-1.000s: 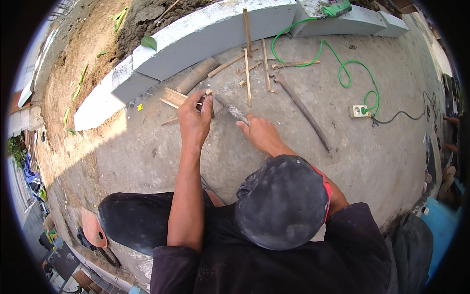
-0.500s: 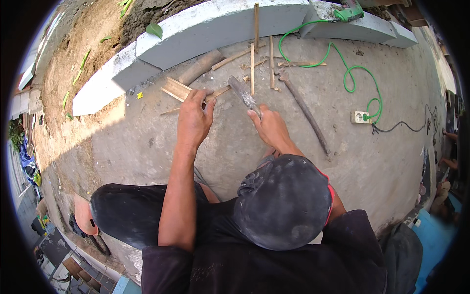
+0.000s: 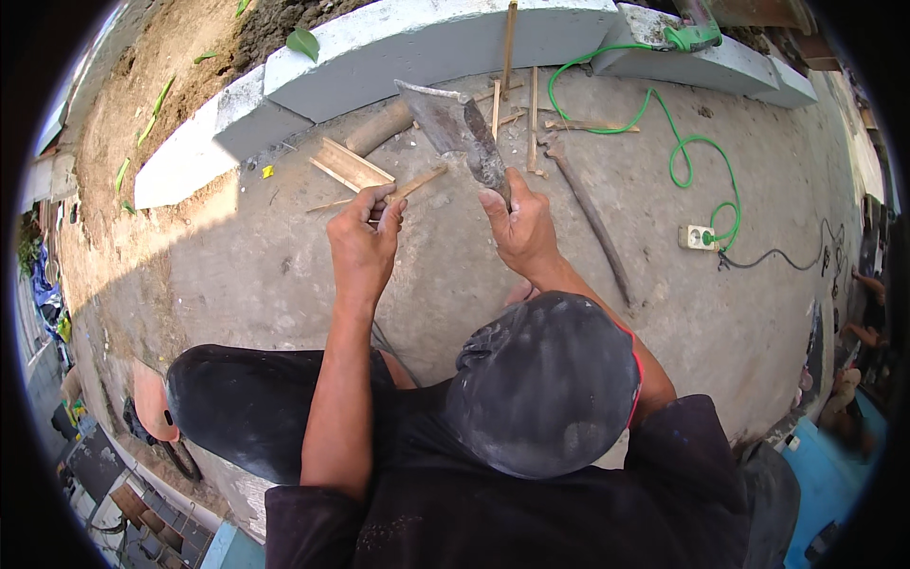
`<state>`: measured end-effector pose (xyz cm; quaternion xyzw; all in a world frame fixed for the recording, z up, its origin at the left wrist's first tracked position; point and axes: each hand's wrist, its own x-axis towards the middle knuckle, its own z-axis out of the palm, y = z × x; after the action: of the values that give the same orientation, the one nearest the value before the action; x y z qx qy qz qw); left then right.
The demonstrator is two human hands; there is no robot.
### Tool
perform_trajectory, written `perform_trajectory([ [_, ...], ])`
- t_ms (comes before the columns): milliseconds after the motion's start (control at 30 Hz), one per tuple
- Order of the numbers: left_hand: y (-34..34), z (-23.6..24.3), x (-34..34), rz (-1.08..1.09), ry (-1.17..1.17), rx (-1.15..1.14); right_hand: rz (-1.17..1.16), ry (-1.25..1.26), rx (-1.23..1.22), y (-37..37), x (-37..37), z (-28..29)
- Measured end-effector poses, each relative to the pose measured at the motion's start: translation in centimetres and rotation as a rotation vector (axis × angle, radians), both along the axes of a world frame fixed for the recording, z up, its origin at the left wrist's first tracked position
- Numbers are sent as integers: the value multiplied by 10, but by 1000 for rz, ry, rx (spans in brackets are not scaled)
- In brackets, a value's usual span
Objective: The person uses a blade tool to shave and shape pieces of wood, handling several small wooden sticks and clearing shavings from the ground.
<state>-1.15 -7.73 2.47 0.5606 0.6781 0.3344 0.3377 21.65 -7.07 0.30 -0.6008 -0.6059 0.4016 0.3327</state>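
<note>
My left hand (image 3: pixel 363 232) is closed in a pinch on a thin wooden strip (image 3: pixel 420 180), whose end points away to the right. Just beyond it, a grooved piece of wood (image 3: pixel 351 165) lies on the concrete. My right hand (image 3: pixel 526 228) is wrapped around the handle of a broad-bladed chopping knife (image 3: pixel 444 119). Its wide grey blade is raised and tilted, with its flat face showing. The blade is apart from the strip. A round log (image 3: pixel 379 130) lies behind, partly hidden by the blade.
Thin wood strips (image 3: pixel 533 119) lie or lean near a low pale block wall (image 3: pixel 427 43). A dark rod (image 3: pixel 592 218) lies to the right. A green cord (image 3: pixel 678 142) runs from a green power tool (image 3: pixel 697 33) to a white socket block (image 3: pixel 697 237).
My right hand has lifted and turned the chopping knife, so its broad face now shows. My left hand has drawn slightly back toward me, still at the wooden strip.
</note>
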Motion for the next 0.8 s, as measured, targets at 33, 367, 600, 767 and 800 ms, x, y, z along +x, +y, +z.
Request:
perform_trajectory([
  [33, 4, 1, 1, -6, -3, 11, 79, -184, -96, 6, 1, -22],
  [367, 0, 2, -8, 15, -3, -34, -28, -35, -83, 15, -2, 18],
  [600, 8, 4, 4, -41, 8, -4, 112, -414, -199, 25, 6, -54],
  [767, 0, 0, 2, -23, -26, 37, -51, -147, -219, -7, -16, -19],
  [800, -3, -2, 0, 0, -15, 19, -77, -156, -217, -10, -18, -28],
])
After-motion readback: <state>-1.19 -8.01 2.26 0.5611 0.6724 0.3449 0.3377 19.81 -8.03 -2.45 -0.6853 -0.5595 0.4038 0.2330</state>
